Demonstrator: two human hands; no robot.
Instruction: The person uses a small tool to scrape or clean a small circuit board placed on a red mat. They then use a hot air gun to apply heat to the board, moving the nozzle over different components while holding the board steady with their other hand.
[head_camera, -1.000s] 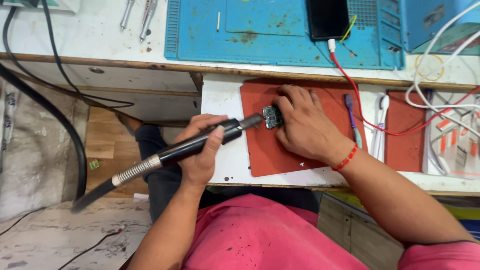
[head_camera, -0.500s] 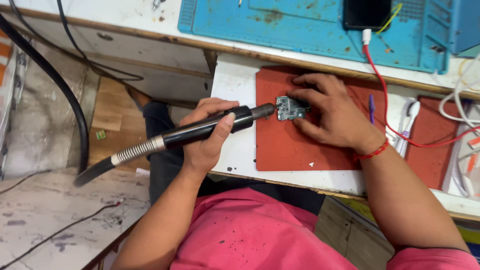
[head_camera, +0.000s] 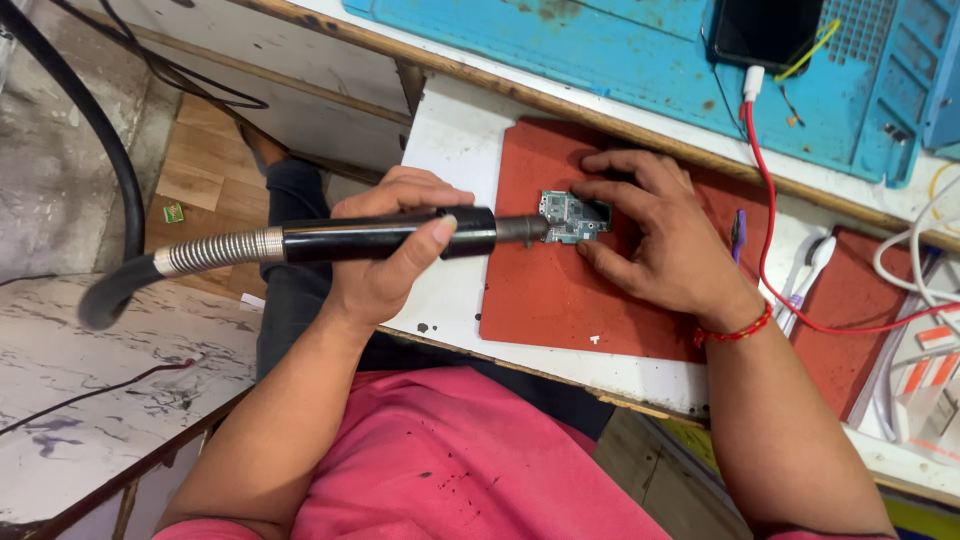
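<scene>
green circuit board (head_camera: 572, 216) small, thin, light, rigid, likely fragile; lies on red mat (head_camera: 560, 300) on bench (head_camera: 450, 150). right hand (head_camera: 665, 240) fingertips pin its edges, safest hold. left hand (head_camera: 385, 255) wrapped tight round black hot-air handpiece (head_camera: 385, 238), nozzle at board's left edge; hose stiff, likely drags.

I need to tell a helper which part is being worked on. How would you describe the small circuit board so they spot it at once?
Find the red rubber mat on the white pull-out shelf. Near its upper middle lies a small green circuit board, pinned by the right hand, with the black hot-air wand's nozzle, held in the left hand, at its left edge. It is the only green thing there.
</scene>
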